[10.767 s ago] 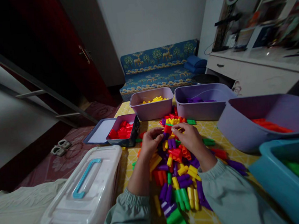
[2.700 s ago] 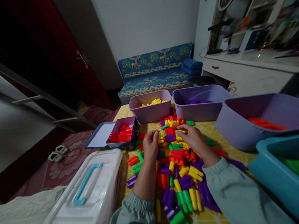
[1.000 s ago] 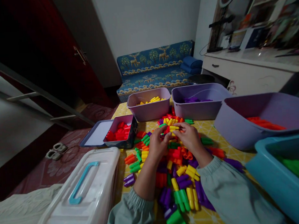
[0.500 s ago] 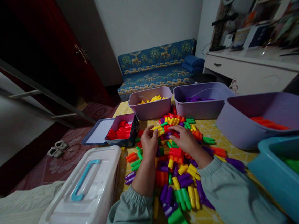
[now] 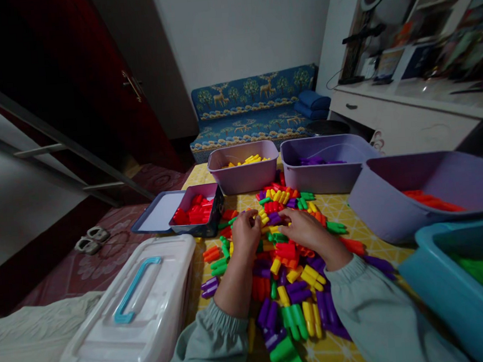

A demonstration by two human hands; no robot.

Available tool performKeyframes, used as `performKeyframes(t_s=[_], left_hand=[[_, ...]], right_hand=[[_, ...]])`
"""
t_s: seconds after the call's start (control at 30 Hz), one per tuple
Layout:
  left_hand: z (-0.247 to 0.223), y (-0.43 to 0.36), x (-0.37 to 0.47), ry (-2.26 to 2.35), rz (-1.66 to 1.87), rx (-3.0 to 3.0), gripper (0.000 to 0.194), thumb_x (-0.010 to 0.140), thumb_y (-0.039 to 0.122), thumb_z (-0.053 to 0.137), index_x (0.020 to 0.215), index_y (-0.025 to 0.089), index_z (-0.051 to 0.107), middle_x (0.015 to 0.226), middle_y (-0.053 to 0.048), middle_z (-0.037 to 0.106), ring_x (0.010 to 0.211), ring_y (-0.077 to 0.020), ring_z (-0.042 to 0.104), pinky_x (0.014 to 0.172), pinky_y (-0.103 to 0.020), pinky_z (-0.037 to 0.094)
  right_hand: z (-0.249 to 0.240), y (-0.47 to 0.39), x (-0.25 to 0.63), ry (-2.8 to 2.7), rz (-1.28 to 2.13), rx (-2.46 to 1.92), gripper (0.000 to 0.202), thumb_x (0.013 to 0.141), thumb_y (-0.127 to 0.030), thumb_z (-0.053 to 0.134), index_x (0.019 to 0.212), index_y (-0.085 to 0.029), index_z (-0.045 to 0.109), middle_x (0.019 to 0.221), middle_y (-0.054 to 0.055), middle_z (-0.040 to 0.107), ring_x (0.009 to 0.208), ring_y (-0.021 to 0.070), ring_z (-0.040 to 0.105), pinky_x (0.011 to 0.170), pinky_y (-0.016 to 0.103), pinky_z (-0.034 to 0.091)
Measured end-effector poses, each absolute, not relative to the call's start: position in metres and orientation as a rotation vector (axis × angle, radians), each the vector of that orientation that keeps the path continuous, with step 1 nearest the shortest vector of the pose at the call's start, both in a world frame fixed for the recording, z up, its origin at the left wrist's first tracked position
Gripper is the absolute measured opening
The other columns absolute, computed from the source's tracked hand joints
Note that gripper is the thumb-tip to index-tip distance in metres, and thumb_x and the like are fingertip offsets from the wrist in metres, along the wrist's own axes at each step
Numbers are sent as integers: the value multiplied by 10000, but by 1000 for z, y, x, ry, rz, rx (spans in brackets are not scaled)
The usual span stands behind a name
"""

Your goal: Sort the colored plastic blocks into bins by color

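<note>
A mixed pile of plastic building pieces [image 5: 286, 251] in red, yellow, green, purple and orange is spread over the table, many shaped like joined tubes. My left hand [image 5: 245, 232] is over the upper left of the pile, its fingers curled together beside a yellow piece [image 5: 263, 218]. What lies between those fingertips is hidden. Opposite it, my right hand [image 5: 306, 230] reaches in from the right, thumb and fingers closed at the end of a purple plastic building piece [image 5: 274, 218]. Both palms face inward, a small gap apart.
Beyond the pile stand a pinkish bin [image 5: 245, 178] with yellow pieces and a purple bin [image 5: 320, 179] with purple ones. A lilac bin [image 5: 372, 204] and a teal bin [image 5: 446, 287] flank the right. At left are a box [image 5: 201, 229] of red pieces and a lidded clear container [image 5: 159, 304].
My left hand has moved slightly right and down, and its fingers have curled in. My right hand has shifted slightly down and right. The purple piece between them now shows more.
</note>
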State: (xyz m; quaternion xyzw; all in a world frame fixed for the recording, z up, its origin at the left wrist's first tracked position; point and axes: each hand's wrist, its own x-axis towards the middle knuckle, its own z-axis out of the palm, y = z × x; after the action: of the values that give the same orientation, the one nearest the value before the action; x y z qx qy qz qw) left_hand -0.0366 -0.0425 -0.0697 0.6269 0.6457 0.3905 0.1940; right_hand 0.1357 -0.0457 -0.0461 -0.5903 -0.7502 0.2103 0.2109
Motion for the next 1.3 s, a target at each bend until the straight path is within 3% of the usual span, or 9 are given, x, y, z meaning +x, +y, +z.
performKeyframes(t_s=[0.17,0.27,0.4,0.63,0.93,1.03,1.13,1.23,1.3], left_hand=[[-71,-41,-36,1695,1214,1614,273,845,178,568,1085,113,681,959,-114,735,838,-186,684,761,-288,515],[-71,-41,-35,1655,1258,1589,260,847,173,568,1073,116,683,984,-118,735,858,-189,689,779,-297,526],[-73,-41,-36,1658,1253,1628,244,840,183,587,1047,112,694,1014,-125,729,876,-200,688,804,-315,529],[-74,-41,-37,1692,1204,1669,227,841,204,590,1022,139,711,954,-95,736,804,-177,681,744,-288,522],[-61,-44,-37,1727,1216,1791,215,835,186,586,995,142,722,960,-96,724,838,-175,663,778,-281,504],[-42,-49,-39,1779,1161,1960,180,827,199,593,922,156,740,915,-90,715,807,-175,650,757,-271,486],[-24,-57,-41,1694,916,2054,169,814,266,618,887,192,751,811,-51,721,701,-164,636,653,-250,458],[-15,-66,-41,1468,584,2146,306,735,330,711,1023,233,742,891,-43,741,740,-185,652,640,-246,457],[-13,-70,-40,1401,464,2217,421,687,337,757,1098,254,725,989,-58,737,822,-213,660,693,-262,473]], right_hand=[[-66,-38,133,-1870,812,-1534,403,712,-135,687,1105,-197,623,934,47,725,836,181,686,739,279,508],[-59,-39,135,-1853,843,-1544,341,730,-156,666,1067,-181,621,897,46,715,769,166,676,692,269,499],[-34,-49,143,-2083,682,-1623,165,720,-254,693,879,-214,677,930,35,723,857,194,668,742,286,476],[-24,-62,130,-2335,645,-1653,322,679,-271,725,998,-247,692,956,20,730,893,199,663,705,264,449],[-23,-62,115,-2020,330,-1805,101,769,-295,627,825,-212,628,794,55,706,787,231,666,655,300,430],[-22,-58,117,-1772,466,-1616,119,765,-311,639,797,-203,600,742,44,688,723,195,653,647,284,455],[-16,-55,121,-1362,737,-1262,242,766,-370,654,907,-185,588,746,28,680,644,160,638,601,271,489],[0,-55,127,-969,848,-941,325,755,-373,687,997,-181,587,808,9,679,635,126,635,601,263,524],[16,-59,135,-786,800,-764,255,753,-312,704,947,-181,602,860,6,679,697,107,649,670,259,545]])
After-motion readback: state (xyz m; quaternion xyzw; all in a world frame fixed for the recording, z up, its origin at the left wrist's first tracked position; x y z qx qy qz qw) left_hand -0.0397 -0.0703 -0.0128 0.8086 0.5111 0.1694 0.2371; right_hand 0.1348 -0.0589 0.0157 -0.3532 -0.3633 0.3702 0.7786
